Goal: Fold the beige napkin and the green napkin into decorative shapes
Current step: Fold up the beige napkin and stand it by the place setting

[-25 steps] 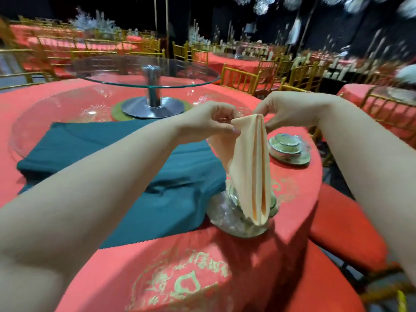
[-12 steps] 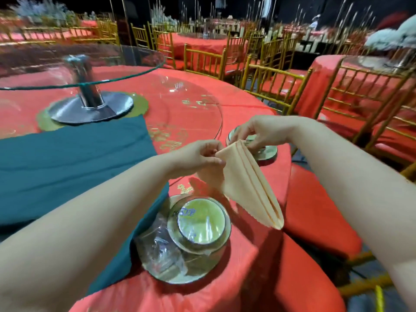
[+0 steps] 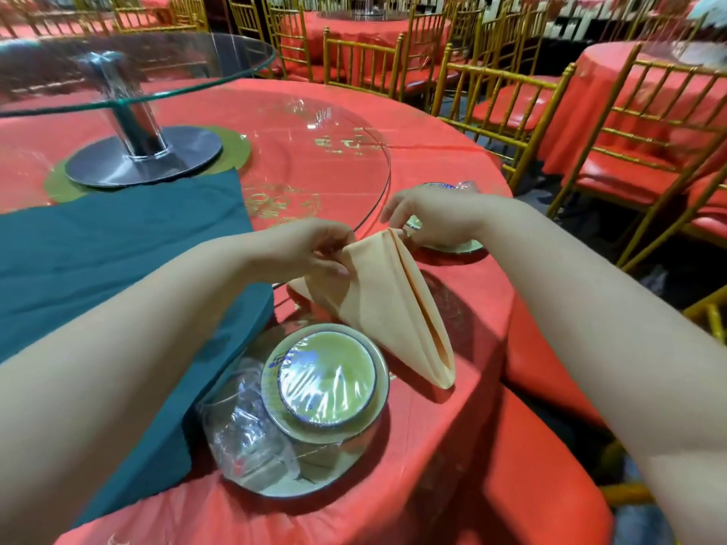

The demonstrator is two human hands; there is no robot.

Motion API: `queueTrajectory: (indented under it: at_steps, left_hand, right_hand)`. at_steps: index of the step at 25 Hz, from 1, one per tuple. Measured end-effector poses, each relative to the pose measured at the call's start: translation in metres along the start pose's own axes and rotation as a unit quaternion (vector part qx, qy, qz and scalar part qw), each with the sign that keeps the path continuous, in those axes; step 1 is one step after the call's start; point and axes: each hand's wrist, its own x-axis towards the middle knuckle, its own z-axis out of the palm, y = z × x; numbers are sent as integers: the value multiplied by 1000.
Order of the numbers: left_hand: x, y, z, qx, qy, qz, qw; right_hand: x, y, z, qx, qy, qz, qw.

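Just right of the frame's centre, both hands hold the beige napkin [image 3: 387,304], folded into a long cone whose rounded tip points toward the lower right above the red tablecloth [image 3: 452,446]. The left hand [image 3: 303,249] has its fingers pinched together on the cloth's upper left edge; the right hand [image 3: 436,214] pinches the top of the central crease. At the left of the frame the green napkin [image 3: 106,269] lies spread flat, its corner under a plastic-wrapped bowl set [image 3: 314,403] at lower centre. A glass turntable [image 3: 130,72] stands in the upper left.
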Motion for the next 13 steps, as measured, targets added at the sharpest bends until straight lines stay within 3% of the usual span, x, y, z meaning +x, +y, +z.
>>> queueTrajectory:
  at_steps: [8,13]
  left_hand:
    - [-3,-2,7,45,5,3,999]
    - [0,3,15,59,34,3,998]
  right_hand:
    - [-1,0,7,-3,14,12,1000]
    - [-8,5,14,63,40,16,997]
